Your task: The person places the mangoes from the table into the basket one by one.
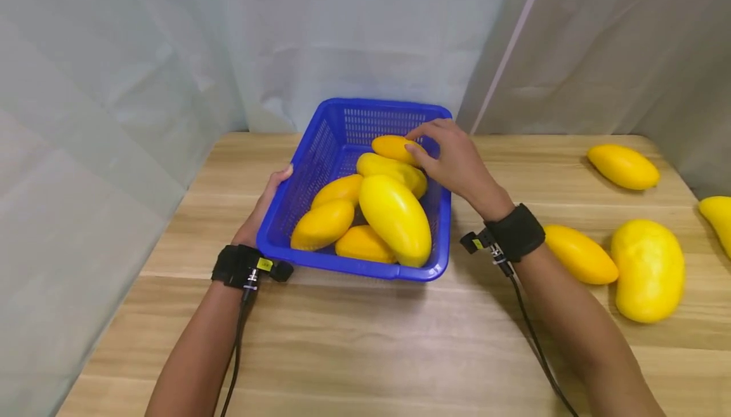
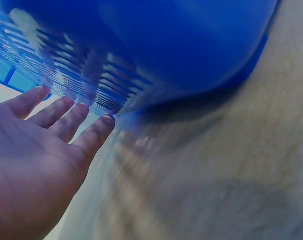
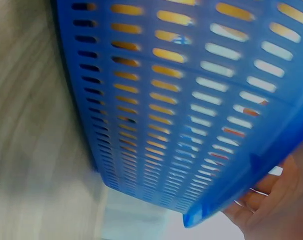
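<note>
We see the right hand (image 1: 448,157) pinching a mango (image 1: 391,147) between thumb and fingers, inside the far end of the blue basket (image 1: 342,265), with other mangoes (image 1: 394,217) heaped nearer. The left hand (image 1: 264,206), fingers nearly straight, rests against the basket's side; each wrist strap (image 1: 516,233) has a yellow tag (image 1: 264,264) (its marking is too small for us to read)
</note>
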`<control>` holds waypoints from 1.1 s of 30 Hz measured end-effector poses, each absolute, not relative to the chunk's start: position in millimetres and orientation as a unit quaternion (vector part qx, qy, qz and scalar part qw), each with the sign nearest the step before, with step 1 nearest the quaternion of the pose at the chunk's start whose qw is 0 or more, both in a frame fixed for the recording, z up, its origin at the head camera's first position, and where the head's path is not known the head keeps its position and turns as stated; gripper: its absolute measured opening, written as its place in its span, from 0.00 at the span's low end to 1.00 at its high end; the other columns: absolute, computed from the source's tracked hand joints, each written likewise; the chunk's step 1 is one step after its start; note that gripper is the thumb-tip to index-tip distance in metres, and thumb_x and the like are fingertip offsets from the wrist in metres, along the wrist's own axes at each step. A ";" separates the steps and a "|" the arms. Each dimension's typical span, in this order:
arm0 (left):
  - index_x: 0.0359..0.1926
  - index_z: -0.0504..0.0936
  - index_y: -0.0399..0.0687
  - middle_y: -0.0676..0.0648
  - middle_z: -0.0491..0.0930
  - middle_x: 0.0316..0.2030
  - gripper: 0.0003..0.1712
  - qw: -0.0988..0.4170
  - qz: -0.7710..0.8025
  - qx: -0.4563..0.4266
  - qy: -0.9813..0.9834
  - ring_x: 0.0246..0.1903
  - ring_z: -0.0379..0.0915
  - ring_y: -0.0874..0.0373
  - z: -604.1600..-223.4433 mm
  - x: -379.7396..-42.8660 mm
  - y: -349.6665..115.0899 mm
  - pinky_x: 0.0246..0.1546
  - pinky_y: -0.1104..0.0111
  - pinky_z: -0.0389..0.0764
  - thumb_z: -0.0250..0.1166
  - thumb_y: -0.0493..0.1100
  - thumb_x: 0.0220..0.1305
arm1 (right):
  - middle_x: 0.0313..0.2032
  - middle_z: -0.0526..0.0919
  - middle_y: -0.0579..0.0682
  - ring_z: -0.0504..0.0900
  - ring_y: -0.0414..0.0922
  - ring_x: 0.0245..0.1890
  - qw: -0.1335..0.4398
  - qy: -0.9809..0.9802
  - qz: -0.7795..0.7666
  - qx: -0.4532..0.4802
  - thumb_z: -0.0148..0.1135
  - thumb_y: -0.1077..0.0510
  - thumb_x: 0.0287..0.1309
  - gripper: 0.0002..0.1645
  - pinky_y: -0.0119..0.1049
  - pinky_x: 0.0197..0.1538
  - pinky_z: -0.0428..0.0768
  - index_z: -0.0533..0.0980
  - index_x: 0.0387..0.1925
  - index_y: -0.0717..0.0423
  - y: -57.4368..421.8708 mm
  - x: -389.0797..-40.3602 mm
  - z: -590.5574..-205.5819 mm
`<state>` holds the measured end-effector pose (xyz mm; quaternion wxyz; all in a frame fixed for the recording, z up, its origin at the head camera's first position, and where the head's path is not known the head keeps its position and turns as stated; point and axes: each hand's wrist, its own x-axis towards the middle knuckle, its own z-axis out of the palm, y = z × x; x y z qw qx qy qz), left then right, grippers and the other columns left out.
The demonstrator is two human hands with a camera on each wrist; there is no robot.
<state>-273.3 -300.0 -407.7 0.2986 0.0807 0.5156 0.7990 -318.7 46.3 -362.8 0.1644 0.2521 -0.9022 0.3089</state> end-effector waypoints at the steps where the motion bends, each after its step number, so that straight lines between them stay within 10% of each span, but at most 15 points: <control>1: 0.80 0.48 0.50 0.49 0.72 0.49 0.40 0.299 0.799 0.081 0.516 0.44 0.73 0.60 -407.4 -273.6 -299.7 0.47 0.69 0.78 0.33 0.67 0.79 | 0.50 0.83 0.57 0.75 0.55 0.57 0.167 -0.902 0.309 0.250 0.66 0.53 0.67 0.16 0.52 0.63 0.73 0.82 0.50 0.59 48.1 -318.4 -361.3; 33: 0.78 0.53 0.52 0.48 0.70 0.48 0.38 0.300 0.806 0.072 0.506 0.42 0.74 0.59 -407.7 -274.1 -307.6 0.44 0.70 0.79 0.36 0.67 0.79 | 0.55 0.82 0.59 0.71 0.58 0.63 0.176 -0.904 0.329 0.208 0.62 0.54 0.70 0.17 0.55 0.67 0.67 0.82 0.52 0.61 73.2 -321.5 -345.6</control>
